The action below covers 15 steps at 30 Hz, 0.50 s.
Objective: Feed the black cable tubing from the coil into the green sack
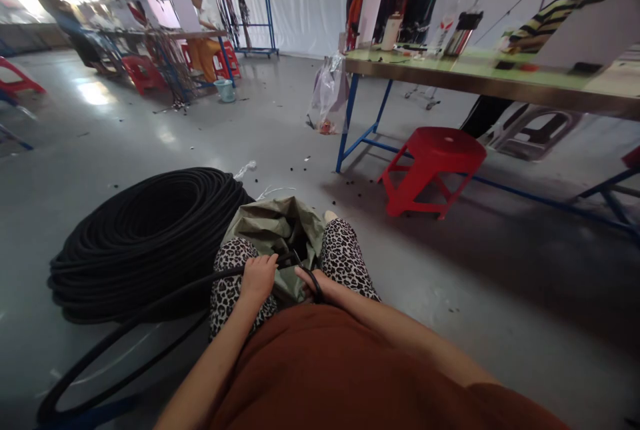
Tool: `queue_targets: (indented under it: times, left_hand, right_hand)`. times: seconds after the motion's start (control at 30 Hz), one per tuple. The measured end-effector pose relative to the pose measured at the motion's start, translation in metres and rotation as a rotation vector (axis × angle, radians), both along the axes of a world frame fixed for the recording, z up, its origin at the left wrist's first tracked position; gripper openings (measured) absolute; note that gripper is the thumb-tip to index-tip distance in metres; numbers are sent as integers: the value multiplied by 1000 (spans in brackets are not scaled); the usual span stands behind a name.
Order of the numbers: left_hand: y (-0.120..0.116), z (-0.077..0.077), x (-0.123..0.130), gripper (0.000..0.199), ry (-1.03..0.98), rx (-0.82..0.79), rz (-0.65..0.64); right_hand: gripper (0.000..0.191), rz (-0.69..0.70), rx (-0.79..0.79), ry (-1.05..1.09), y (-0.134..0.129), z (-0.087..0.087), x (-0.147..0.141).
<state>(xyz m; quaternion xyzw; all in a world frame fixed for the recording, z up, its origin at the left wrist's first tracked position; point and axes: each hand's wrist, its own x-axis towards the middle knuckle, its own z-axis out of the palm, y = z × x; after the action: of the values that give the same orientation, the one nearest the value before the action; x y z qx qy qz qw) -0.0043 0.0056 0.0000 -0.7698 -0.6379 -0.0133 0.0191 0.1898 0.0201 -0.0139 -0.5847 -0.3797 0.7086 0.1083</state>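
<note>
My left hand [259, 279] is closed around a thick black cord [193, 289], close to its end. The cord loops out to the lower left, beside a large coil of the same black cord [145, 250] on the floor. In my right hand [311, 283] is a pair of scissors [318, 289] with black handles, fingers wrapped on them. The blades point at the cord end just right of my left hand; whether they touch it I cannot tell. Below both hands, between my knees, stands an open olive-green sack [247, 222] with dark contents.
A red stool [435, 163] stands right, by a green-topped worktable [420, 67] where a person in striped sleeves sits. A clear plastic bag [330, 93] hangs at its corner. More people work at tables back left, near a light-blue bucket [225, 91]. Small black bits lie on the floor.
</note>
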Motion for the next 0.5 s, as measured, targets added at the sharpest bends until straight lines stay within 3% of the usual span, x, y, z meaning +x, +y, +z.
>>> queue_targets:
  times: [0.33, 0.5]
  left_hand:
    - [1, 2, 1, 33, -67, 23, 46]
    - [1, 4, 1, 31, -78, 20, 40]
  right_hand:
    - [41, 18, -43, 135, 1, -24, 0]
    - [40, 50, -17, 172, 1, -25, 0]
